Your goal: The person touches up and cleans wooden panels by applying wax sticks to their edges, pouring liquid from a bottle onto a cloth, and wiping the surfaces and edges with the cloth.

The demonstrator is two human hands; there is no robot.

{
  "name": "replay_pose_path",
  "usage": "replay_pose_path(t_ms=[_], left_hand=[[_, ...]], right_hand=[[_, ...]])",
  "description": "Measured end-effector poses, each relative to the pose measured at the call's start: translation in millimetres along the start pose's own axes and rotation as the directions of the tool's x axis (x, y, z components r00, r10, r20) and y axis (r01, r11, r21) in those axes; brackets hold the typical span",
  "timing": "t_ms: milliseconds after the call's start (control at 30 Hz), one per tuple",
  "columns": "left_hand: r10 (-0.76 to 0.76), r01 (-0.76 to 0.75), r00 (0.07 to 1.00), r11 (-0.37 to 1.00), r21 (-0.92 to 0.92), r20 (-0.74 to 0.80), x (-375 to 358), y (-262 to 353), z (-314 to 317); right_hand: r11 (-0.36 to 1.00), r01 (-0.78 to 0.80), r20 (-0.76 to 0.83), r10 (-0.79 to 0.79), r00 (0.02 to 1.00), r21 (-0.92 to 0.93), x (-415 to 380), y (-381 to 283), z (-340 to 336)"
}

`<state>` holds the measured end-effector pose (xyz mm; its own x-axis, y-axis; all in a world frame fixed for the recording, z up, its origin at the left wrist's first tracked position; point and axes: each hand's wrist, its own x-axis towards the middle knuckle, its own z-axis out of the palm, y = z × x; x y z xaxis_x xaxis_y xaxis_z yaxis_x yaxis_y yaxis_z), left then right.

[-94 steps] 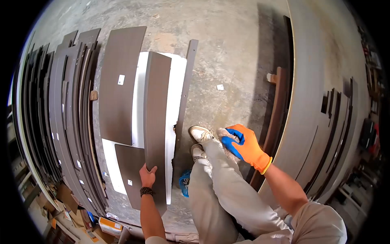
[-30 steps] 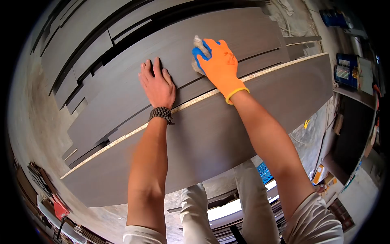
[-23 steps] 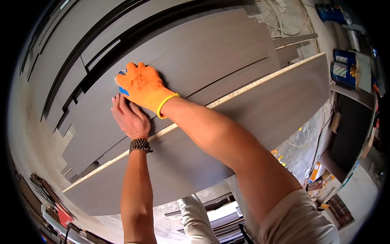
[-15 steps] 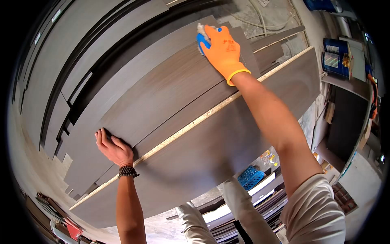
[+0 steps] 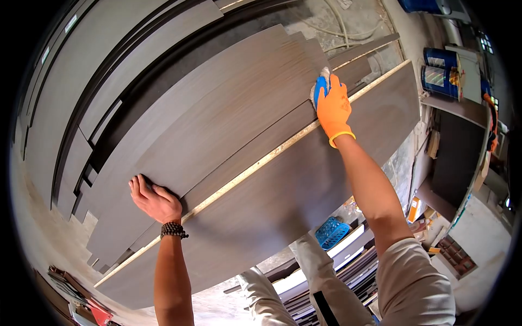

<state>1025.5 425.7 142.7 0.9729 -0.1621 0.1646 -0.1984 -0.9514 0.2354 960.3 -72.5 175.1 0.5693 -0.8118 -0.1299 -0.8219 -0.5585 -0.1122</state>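
Observation:
My bare left hand point(image 5: 155, 198), a dark bead bracelet at its wrist, lies with fingers stretched out on a long grey-brown board point(image 5: 217, 108). An orange glove covers my right hand point(image 5: 334, 108), which is closed around a greyish-white wad point(image 5: 325, 71) that looks like a rag. Blue shows at the gloved fingers, and the wad rests at the board's right part. Under both wrists runs the pale raw edge point(image 5: 255, 167) of another board point(image 5: 283, 204), whose grey face lies nearest my body.
More long boards point(image 5: 157, 49) are stacked on the far left. A hose point(image 5: 342, 27) lies on the floor beyond. Blue cans point(image 5: 441, 81) stand at right. A blue plastic basket point(image 5: 331, 233) and a stack of panels point(image 5: 348, 271) are by my legs.
My right hand has moved with the wad toward my body and to the right across the board. My left hand stays in place on the board.

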Motion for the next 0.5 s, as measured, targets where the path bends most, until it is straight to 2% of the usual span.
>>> replay_pose_path(t_ms=[133, 200, 233, 267, 300, 367, 400, 467, 500], left_hand=[[0.026, -0.026, 1.0, 1.0, 0.008, 0.005, 0.8, 0.6, -1.4], [0.026, -0.027, 0.999, 0.999, 0.034, 0.03, 1.4, 2.0, -3.6], [0.031, -0.032, 0.999, 0.999, 0.036, 0.021, 0.6, 0.5, -2.0], [0.038, -0.039, 0.999, 0.999, 0.036, 0.025, 2.2, 1.4, 1.8], [0.034, -0.035, 0.999, 0.999, 0.032, 0.007, 1.3, 1.3, 2.2], [0.032, -0.032, 0.999, 0.999, 0.04, -0.005, -1.2, 2.6, -2.3], [0.036, -0.036, 0.999, 0.998, 0.044, -0.006, -1.2, 1.2, 0.1], [0.071, -0.07, 0.997, 0.997, 0.038, -0.027, -2.8, -6.2, 2.5], [0.073, -0.073, 0.997, 0.997, 0.02, -0.034, -2.9, -6.7, 2.4]], right_hand=[[0.994, 0.0, 0.058, 0.007, 0.998, -0.113, 4.2, -18.6, -5.4], [0.992, 0.071, -0.058, -0.077, 0.995, -0.1, -11.1, -25.5, 2.4], [0.965, 0.228, -0.095, -0.241, 0.966, -0.131, -25.4, -31.4, 13.3], [0.932, 0.353, -0.089, -0.36, 0.929, -0.085, -54.5, -51.6, 23.6], [0.9, 0.435, 0.026, -0.434, 0.9, -0.042, -87.4, -83.2, 18.1], [0.749, 0.647, 0.133, -0.662, 0.738, 0.143, -144.7, -134.0, 26.3], [0.615, 0.777, 0.096, -0.788, 0.608, 0.13, -172.3, -155.1, 40.8], [0.391, 0.899, 0.089, -0.92, 0.381, 0.199, -213.8, -193.0, 48.8], [0.383, 0.901, 0.082, -0.924, 0.374, 0.206, -211.7, -193.9, 47.6]])
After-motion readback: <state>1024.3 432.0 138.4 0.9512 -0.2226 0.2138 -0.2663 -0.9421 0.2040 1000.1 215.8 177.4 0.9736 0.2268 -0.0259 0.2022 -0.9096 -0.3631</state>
